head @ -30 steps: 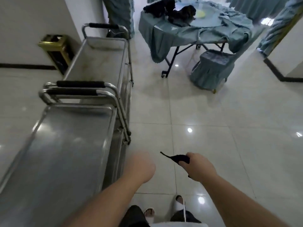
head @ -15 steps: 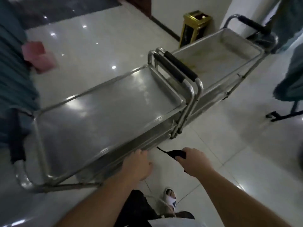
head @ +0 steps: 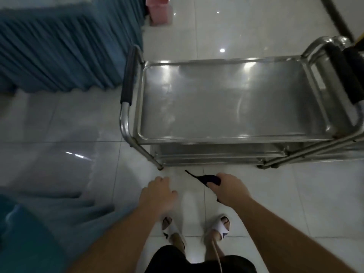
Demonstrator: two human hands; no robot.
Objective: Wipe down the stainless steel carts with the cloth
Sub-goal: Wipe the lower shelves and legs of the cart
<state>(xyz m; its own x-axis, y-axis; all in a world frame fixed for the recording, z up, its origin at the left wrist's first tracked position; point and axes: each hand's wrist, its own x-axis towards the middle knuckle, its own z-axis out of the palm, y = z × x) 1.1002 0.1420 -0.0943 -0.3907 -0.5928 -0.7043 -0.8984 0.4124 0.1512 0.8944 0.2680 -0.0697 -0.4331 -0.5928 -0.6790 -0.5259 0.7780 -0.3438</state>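
Standing by the long side of the steel cart (head: 226, 99), my right hand (head: 229, 189) squeezes the dark cloth (head: 208, 179). My left hand (head: 158, 196) is loose and holds nothing, above the floor (head: 78, 125).

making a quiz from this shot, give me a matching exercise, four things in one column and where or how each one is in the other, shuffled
Things:
1. dark cloth
2. left hand
3. pink bin
4. steel cart

Places or states:
A. on the floor at the top, beside the blue drape
B. held in the right hand
C. empty, fingers curled
D. directly ahead, top tray bare

Pairs: 1-B, 2-C, 3-A, 4-D
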